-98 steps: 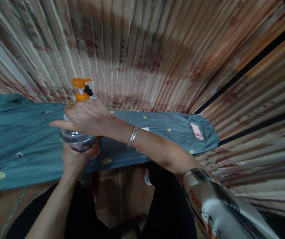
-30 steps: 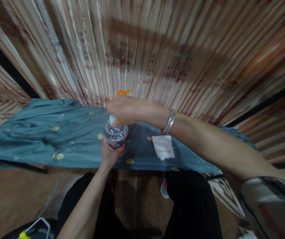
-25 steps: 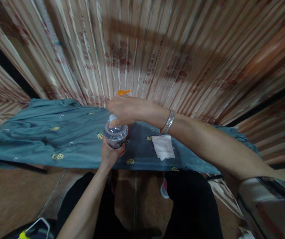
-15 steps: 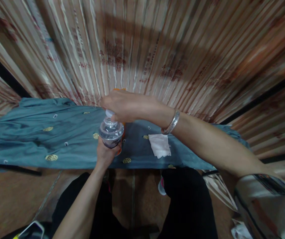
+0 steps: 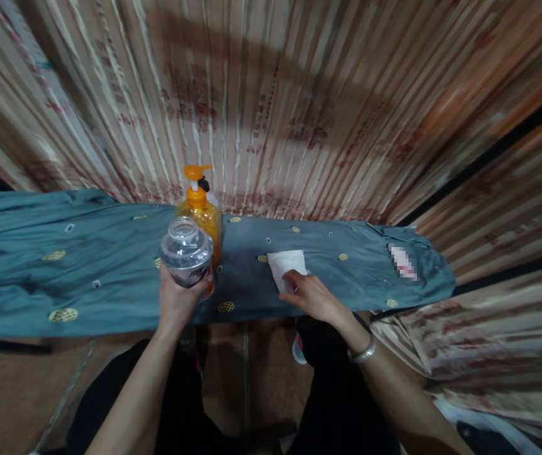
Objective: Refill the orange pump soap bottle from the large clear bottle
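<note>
On the near side of the clear plastic cup (image 5: 186,249), black trousers (image 5: 332,398) and brown floor tiles (image 5: 223,379) show below the edge of the teal pineapple-print tablecloth (image 5: 124,284). The left hand (image 5: 176,303) has its fingers wrapped around the cup's lower body, its domed top and round neck rising above the grip; the cup's base is hidden. To the right of the cup, the right hand (image 5: 316,297), a silver bracelet (image 5: 363,352) at its wrist, is over a white cloth (image 5: 280,260) with fingers loosely bent; I cannot tell whether the fingertips have any hold on it. Farther right of the cup lies a pink-and-white item (image 5: 403,262), blurred by pixelation. Just behind the cup, partly covered by it, stands an orange pump bottle (image 5: 207,221), a black nozzle (image 5: 203,184) showing behind its pump. Beyond the cup hangs a striped curtain (image 5: 271,95) with red floral print, and far to the cup's right a black pole (image 5: 484,158) slants upward
</note>
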Available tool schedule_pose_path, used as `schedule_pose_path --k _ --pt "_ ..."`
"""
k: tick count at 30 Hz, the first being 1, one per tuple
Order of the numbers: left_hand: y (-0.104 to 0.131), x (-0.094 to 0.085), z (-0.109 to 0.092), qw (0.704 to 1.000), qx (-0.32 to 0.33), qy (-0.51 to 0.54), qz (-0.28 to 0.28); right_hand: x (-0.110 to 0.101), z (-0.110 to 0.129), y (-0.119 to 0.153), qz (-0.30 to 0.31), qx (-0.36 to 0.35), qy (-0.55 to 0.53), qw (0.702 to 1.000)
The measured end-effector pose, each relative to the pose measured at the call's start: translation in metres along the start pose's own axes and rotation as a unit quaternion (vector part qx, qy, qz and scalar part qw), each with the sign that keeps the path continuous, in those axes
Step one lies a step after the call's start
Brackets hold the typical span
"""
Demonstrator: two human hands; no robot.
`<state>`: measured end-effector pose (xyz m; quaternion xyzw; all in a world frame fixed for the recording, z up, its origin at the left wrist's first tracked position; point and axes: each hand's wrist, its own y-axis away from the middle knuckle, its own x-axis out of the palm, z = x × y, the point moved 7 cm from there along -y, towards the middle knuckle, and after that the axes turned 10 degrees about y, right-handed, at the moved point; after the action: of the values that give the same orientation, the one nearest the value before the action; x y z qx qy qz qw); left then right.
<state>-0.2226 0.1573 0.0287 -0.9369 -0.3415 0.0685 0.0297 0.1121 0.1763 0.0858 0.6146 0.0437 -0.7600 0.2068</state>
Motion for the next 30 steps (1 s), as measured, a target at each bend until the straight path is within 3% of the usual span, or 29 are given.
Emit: schedule_pose_path --k 5,10,17,30 --pt "0.001 0.000 -0.005 1.000 0.005 0.006 0.006 0.012 -0.104 0.024 -0.082 0.185 0.042 0.978" --pt "0.002 0.000 -0.006 1.000 0.010 0.010 0.003 0.019 -0.153 0.030 -0.101 0.252 0.084 0.959" --pt "0.002 -0.002 0.003 1.000 0.001 0.007 0.002 0.027 -0.172 0.019 -0.103 0.261 0.125 0.952" --pt "0.001 -0.003 0.007 1.000 0.018 0.017 0.016 0.032 -0.173 0.017 -0.115 0.269 0.155 0.944"
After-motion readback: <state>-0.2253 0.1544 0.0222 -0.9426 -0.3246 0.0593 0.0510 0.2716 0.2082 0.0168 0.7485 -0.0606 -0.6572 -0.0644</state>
